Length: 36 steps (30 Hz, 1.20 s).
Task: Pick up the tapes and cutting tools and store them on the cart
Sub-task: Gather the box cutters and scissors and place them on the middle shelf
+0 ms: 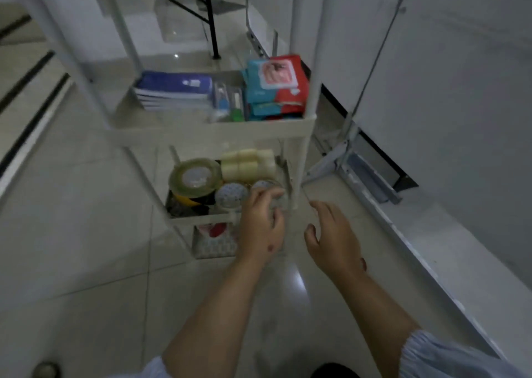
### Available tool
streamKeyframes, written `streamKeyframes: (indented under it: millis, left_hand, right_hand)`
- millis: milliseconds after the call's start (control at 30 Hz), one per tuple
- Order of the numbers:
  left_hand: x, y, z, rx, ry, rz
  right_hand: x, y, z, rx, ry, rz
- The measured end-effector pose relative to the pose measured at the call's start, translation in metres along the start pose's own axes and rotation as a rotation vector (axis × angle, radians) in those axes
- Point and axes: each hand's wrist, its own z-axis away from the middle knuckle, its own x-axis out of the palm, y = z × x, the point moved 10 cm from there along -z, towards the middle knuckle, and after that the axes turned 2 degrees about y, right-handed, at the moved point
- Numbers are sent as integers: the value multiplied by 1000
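1. L hand fingers curled on patterned tape, mid shelf of cart, 3 o'clock corner.
2. R hand fingers loosely spread, holding nothing, at 3 o'clock of L hand.
3. Clear tape at 9 o'clock of patterned tape.

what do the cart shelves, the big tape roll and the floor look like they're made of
Cart: looks like off-white moulded plastic, matte, with thick rounded rims and tube posts; painted metal can't be ruled out.
Big tape roll: clear yellowish plastic film wound on a pale core, glossy.
Floor: pale glazed tile, shiny, with grout lines and a bright reflection.
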Motion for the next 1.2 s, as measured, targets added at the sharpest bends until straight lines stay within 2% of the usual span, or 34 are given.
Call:
streamKeyframes:
  millis: [200,333,467,567,867,1000,1100,1200]
  left_hand:
    - [149,-42,43,-134,-261,-28]
    - [222,-78,79,-215,-460,-86]
    - [275,-103,87,-180,-629,-156]
    - [316,-119,86,-94,-748,-223]
    - [414,-168,118,-64,-1055,-302]
    - [440,-173,115,18,-1104,-371]
    - [455,-181,117,0,-1172,-422]
    - [461,-184,115,-36,-1169,-430]
  right_hand:
    - [38,154,26,241,-130,62]
    - [68,234,43,393,-258,80]
    - [88,289,53,522,-316,72]
    - [110,318,53,591,-344,49]
    - [180,382,75,780,-444,-21]
    - [197,389,87,732,-454,-8]
    - [202,396,88,745,-420,-4]
    - [202,400,86,773,-424,32]
